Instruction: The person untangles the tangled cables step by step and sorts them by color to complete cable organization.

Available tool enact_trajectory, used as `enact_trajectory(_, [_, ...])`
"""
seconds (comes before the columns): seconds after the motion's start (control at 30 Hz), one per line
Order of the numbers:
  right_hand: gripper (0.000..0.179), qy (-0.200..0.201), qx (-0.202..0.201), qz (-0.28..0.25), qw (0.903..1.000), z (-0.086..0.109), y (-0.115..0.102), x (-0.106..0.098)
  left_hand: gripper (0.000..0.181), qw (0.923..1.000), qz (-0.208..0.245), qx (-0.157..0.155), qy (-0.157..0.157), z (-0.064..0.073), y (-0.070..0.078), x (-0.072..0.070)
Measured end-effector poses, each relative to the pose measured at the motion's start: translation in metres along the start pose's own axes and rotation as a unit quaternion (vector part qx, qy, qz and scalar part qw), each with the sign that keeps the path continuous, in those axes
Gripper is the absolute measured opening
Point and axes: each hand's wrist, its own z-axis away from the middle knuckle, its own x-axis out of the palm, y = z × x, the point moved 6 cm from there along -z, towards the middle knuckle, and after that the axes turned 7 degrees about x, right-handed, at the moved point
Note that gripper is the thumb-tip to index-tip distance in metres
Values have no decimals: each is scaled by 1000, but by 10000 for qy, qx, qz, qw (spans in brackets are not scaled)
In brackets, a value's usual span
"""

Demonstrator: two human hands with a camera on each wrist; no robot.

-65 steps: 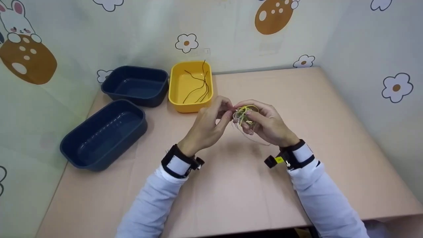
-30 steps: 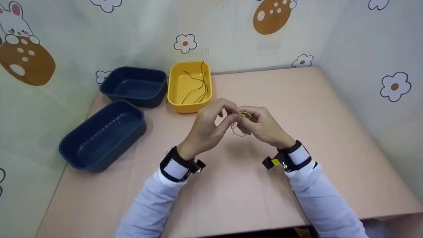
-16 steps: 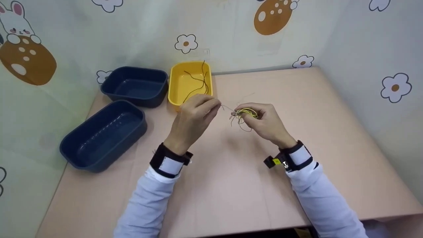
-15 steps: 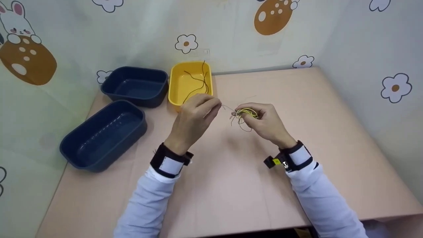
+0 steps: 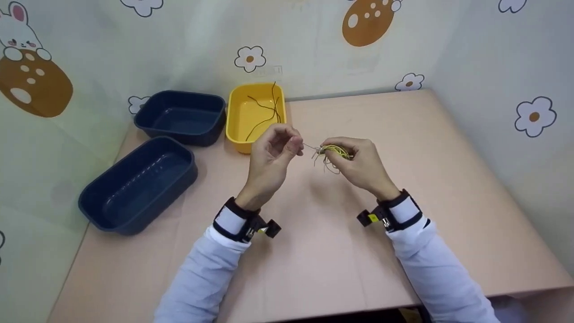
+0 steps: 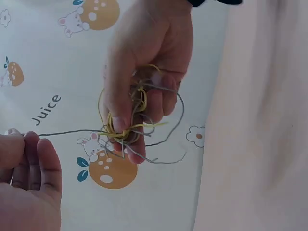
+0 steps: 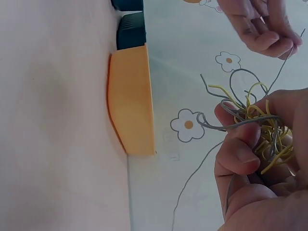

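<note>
My right hand [image 5: 361, 163] pinches a tangled bundle of yellow and grey strings [image 5: 337, 151] between thumb and fingers, held above the table. Loose ends and loops stick out all round it in the right wrist view. To its left, my left hand [image 5: 274, 157] pinches one grey string [image 6: 72, 132], which runs nearly straight from the bundle to the fingertips. The palm side of the left hand partly shows in the head view. Just behind the left hand, the yellow container [image 5: 232, 116] holds several dark strings [image 5: 264, 120]; the hand hides its near right corner.
Two dark blue containers stand at the left: one [image 5: 179, 96] at the back beside the yellow one, the other [image 5: 139, 188] nearer and angled. The table [image 5: 403, 134] has a pink cover and meets patterned walls behind and at both sides.
My hands were close together at the bundle; the left hand has since moved left, drawing a grey string out, and turned to show its palm. The right hand stays nearly in place.
</note>
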Motion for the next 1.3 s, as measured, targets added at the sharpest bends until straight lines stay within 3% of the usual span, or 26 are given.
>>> enact_trajectory(0.2, [21, 481, -22, 405, 9980, -3, 3, -6, 8, 9941, 699, -129, 823, -4, 11, -18])
enact_trajectory(0.3, [19, 771, -55, 502, 9957, -3, 4, -11, 9, 9849, 1110, -189, 1316, -7, 16, -31])
enact_trajectory(0.43, [18, 1034, -13, 588, 9929, -4, 7, -16, 7, 9715, 1320, -49, 1968, -11, 28, -55])
enact_trajectory(0.53, [18, 1121, 76, 638, 9916, -6, 10, -19, 8, 9614, 1375, 147, 2379, -13, 38, -77])
enact_trajectory(0.67, [20, 1203, 270, 598, 9906, -8, 15, -25, 8, 9496, 1509, 480, 2706, -15, 52, -110])
enact_trajectory(0.8, [20, 1327, 435, 406, 9894, -8, 17, -33, 7, 9373, 1439, 870, 3052, -15, 69, -150])
enact_trajectory(0.9, [20, 1312, 489, 326, 9896, -10, 18, -35, 5, 9232, 1434, 1152, 3374, -16, 81, -182])
enact_trajectory(1.0, [20, 1201, 539, 319, 9908, -10, 19, -34, 4, 9129, 1193, 1333, 3669, -18, 90, -210])
enact_trajectory(1.07, [20, 1125, 577, 317, 9915, -10, 20, -32, 7, 9120, 791, 1308, 3807, -21, 93, -226])
enact_trajectory(1.17, [20, 1050, 616, 354, 9919, -10, 21, -30, 8, 9191, -71, 1018, 3806, -28, 91, -242])
enact_trajectory(1.3, [20, 981, 614, 430, 9923, -9, 22, -28, 4, 9310, -1125, 472, 3440, -39, 74, -251])
